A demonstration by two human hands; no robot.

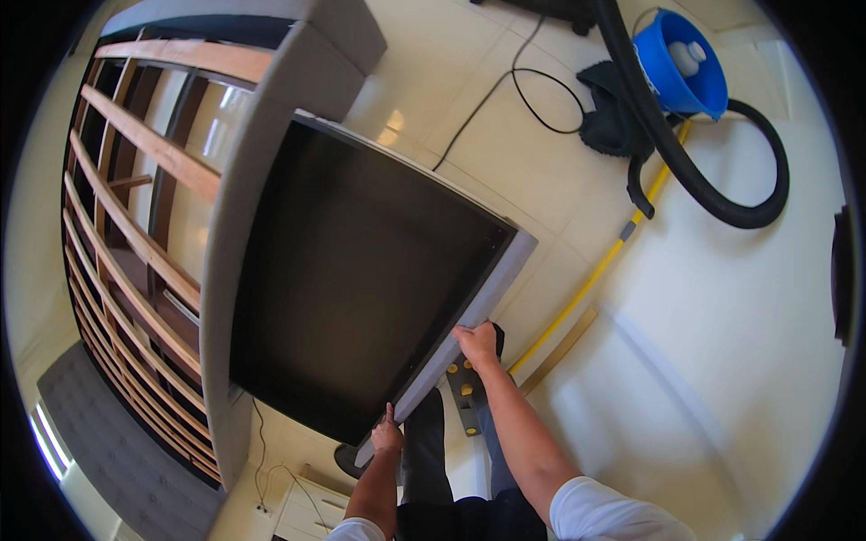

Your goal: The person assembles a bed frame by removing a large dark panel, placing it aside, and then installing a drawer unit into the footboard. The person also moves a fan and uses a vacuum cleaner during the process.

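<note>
A wide drawer (361,270) with a dark inside juts from the side of a grey upholstered bed frame (271,117). Along its near right side runs a grey front panel (519,257). My left hand (388,435) grips the lower end of that panel, one digit laid over the top edge. Further up the same panel, my right hand (478,343) is closed on the edge, with its far fingers hidden. Both arms reach up from the bottom of the view, and my legs stand just behind the panel.
Bare wooden slats (135,225) span the bed frame. At the upper right are a black vacuum hose (686,171), a blue bucket (654,63) with a white container, a dark cloth (613,126) and a yellow pole (577,298). A black cord (478,108) trails across the tiles.
</note>
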